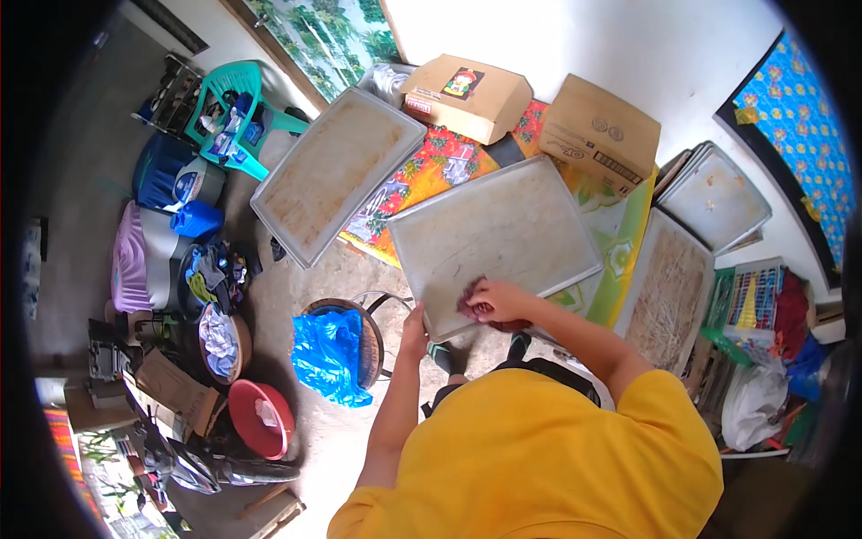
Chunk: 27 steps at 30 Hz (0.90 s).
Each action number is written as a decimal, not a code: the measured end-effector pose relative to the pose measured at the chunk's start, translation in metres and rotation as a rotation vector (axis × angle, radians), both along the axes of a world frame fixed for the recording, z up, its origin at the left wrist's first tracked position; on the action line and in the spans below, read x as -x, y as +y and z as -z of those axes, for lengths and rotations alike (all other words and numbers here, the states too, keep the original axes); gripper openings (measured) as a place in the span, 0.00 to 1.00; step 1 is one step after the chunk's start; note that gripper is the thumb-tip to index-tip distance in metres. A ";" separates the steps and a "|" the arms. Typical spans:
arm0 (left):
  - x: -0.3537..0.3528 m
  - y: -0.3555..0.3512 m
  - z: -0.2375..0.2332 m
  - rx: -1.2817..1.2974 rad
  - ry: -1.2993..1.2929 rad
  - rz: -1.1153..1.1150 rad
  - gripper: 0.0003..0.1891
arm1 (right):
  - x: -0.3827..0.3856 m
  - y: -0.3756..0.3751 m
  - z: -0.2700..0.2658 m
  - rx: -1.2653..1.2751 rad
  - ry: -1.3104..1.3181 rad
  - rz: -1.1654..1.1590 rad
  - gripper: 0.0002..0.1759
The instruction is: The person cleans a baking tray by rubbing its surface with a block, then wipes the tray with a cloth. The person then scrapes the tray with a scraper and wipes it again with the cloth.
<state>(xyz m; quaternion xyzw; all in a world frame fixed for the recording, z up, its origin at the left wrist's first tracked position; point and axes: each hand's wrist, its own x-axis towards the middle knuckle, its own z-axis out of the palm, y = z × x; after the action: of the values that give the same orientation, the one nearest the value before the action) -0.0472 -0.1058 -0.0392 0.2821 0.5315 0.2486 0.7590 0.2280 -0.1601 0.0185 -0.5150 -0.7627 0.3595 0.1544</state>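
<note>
A grey metal tray (503, 229) lies tilted on a table with a flowered cloth, its near corner toward my body. My left hand (414, 331) grips the tray's near left edge. Close to the near edge, my right hand (489, 301) is closed on a dark red cloth (467, 302) pressed against the tray's surface. Thin dark scratches or marks show on the tray. A second tray (339, 171), browner and stained, rests to the left on the same table.
Two cardboard boxes (471, 94) (600, 130) stand at the table's back. More trays (669, 283) lean at right. A stool with a blue plastic bag (332, 357) is at my left, near a red basin (260, 419). A green chair (235, 117) stands at back left.
</note>
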 end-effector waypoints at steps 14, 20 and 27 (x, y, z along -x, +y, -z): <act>-0.004 0.003 -0.077 -0.359 0.507 -0.389 0.27 | -0.171 -0.076 0.055 -0.120 0.473 1.379 0.43; 0.065 0.031 -0.148 -0.352 0.559 -0.475 0.25 | -0.125 -0.047 -0.029 0.424 1.107 1.184 0.39; 0.183 0.111 -0.112 -0.391 0.444 -0.689 0.23 | -0.051 0.080 -0.056 0.573 1.294 0.958 0.26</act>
<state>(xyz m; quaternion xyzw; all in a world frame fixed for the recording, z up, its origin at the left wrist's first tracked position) -0.2306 0.0054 0.0725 0.2733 0.6875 0.5159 0.4319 0.2786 -0.0797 0.0742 -0.4942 -0.1040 0.6578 0.5588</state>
